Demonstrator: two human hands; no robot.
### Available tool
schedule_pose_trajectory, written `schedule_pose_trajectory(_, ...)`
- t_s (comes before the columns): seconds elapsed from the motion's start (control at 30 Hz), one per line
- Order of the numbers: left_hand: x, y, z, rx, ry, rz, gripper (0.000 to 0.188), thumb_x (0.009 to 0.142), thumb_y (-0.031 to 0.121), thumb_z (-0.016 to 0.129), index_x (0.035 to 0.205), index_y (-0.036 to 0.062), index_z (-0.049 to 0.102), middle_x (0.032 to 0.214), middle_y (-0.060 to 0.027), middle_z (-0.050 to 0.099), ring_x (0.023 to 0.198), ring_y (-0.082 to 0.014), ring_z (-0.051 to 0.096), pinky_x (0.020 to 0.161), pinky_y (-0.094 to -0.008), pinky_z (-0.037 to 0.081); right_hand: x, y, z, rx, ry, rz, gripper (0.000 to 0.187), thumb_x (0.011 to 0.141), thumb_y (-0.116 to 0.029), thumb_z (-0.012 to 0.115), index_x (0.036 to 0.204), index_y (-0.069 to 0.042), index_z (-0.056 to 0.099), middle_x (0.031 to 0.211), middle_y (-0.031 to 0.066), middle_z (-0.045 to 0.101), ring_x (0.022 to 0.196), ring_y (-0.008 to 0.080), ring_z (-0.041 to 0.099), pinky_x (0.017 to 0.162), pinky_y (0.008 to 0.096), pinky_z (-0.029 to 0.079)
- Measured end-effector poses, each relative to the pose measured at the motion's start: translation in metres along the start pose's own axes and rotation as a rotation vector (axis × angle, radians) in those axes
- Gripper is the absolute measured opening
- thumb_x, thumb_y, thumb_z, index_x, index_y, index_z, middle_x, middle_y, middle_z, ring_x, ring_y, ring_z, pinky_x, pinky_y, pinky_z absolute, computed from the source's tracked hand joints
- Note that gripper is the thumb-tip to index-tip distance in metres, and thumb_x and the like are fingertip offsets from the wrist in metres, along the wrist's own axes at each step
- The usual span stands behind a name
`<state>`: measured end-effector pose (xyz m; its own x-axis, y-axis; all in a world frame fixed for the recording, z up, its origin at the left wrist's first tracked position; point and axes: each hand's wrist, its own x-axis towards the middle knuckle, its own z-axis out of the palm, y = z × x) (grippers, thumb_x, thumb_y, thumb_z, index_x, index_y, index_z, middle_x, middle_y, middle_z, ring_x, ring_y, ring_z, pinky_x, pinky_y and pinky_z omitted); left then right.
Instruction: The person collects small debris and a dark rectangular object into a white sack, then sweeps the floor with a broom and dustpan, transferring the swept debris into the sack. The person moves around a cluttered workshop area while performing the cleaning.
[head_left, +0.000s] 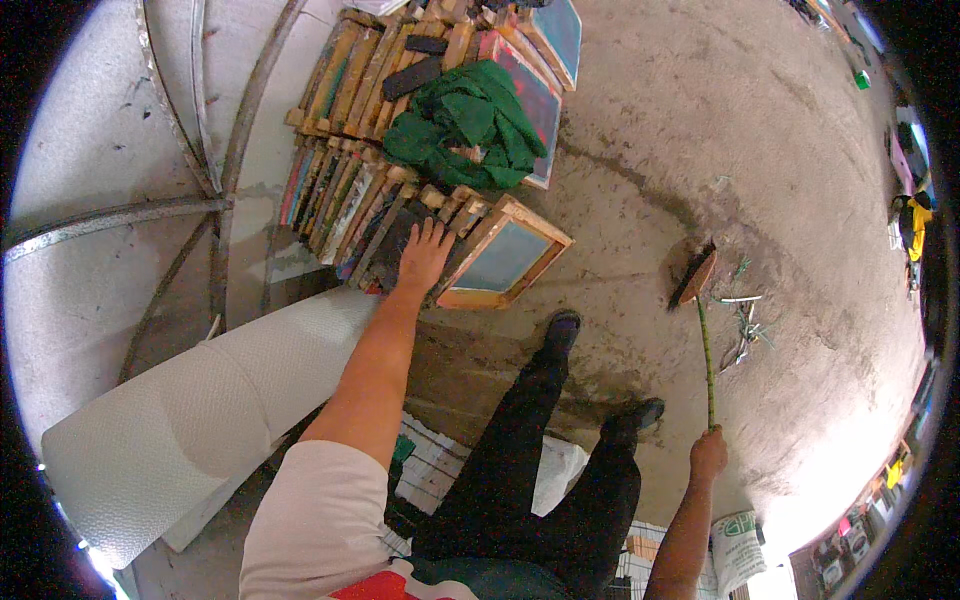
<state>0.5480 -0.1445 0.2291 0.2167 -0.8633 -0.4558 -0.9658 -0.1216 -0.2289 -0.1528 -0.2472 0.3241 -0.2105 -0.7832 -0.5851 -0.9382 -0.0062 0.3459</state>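
My right hand (709, 453) is closed around the thin green handle of a broom (697, 278). The broom's reddish-brown head with dark bristles rests on the floor, next to a little pile of litter (745, 325) with a white stick and green bits. On the far left side, my left hand (425, 258) lies with its fingers spread on a row of stacked wooden frames (350, 205), over a dark panel. Beside it leans a wooden frame with a grey-blue mesh (505, 258). A crumpled green cloth (470, 120) lies on top of the stack.
A large roll of bubble wrap (210, 400) lies to the left, near curved metal bars (225, 170). A white sack (738, 550) stands at the lower right. Concrete floor (800, 200) stretches to the right, with assorted items along its far edge.
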Motion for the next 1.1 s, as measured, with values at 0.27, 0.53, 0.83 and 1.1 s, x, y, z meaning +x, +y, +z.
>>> schedule_pose_trajectory(0.27, 0.000, 0.005, 0.018, 0.067, 0.005, -0.020, 0.052, 0.086, 0.016, 0.070, 0.132, 0.0056, 0.050, 0.135, -0.0158, 0.049, 0.133, -0.0349, 0.041, 0.112, -0.0497, 0.033, -0.002, -0.002, 0.001, -0.029, -0.026, 0.022, 0.037, 0.098, -0.032, 0.051, 0.127, -0.010, 0.057, 0.091, 0.0198, 0.070, 0.081, 0.0369, 0.071, 0.067, 0.0502, 0.057)
schedule_pose_trajectory(0.53, -0.008, -0.010, -0.044, -0.286, -0.315, -0.335, 0.046, 0.085, 0.029, 0.076, 0.117, -0.0005, 0.063, 0.127, -0.0169, 0.055, 0.121, -0.0356, 0.054, 0.099, -0.0474, 0.046, 0.000, -0.015, -0.008, 0.019, 0.001, 0.014, 0.035, 0.101, -0.036, 0.046, 0.125, -0.014, 0.057, 0.085, 0.0148, 0.072, 0.073, 0.0356, 0.071, 0.061, 0.0506, 0.055)
schedule_pose_trajectory(0.83, -0.008, 0.001, -0.099, -1.190, -0.248, -0.464, 0.063, 0.093, 0.039, 0.068, 0.134, -0.0058, 0.051, 0.134, -0.0161, 0.057, 0.124, -0.0301, 0.054, 0.103, -0.0439, 0.042, -0.043, 0.038, -0.036, 0.273, -0.096, 0.165, 0.033, 0.098, -0.033, 0.054, 0.125, -0.014, 0.058, 0.100, 0.0220, 0.070, 0.096, 0.0438, 0.065, 0.076, 0.0536, 0.052)
schedule_pose_trajectory(1.1, 0.054, 0.179, -0.177, -1.443, -0.062, -0.211, 0.045, 0.090, 0.022, 0.073, 0.127, 0.0030, 0.056, 0.122, -0.0055, 0.062, 0.107, -0.0248, 0.059, 0.090, -0.0434, 0.048, -0.091, 0.114, -0.011, 0.459, -0.042, 0.237, 0.025, 0.095, -0.031, 0.057, 0.113, -0.013, 0.060, 0.096, 0.0212, 0.069, 0.094, 0.0435, 0.065, 0.078, 0.0543, 0.049)
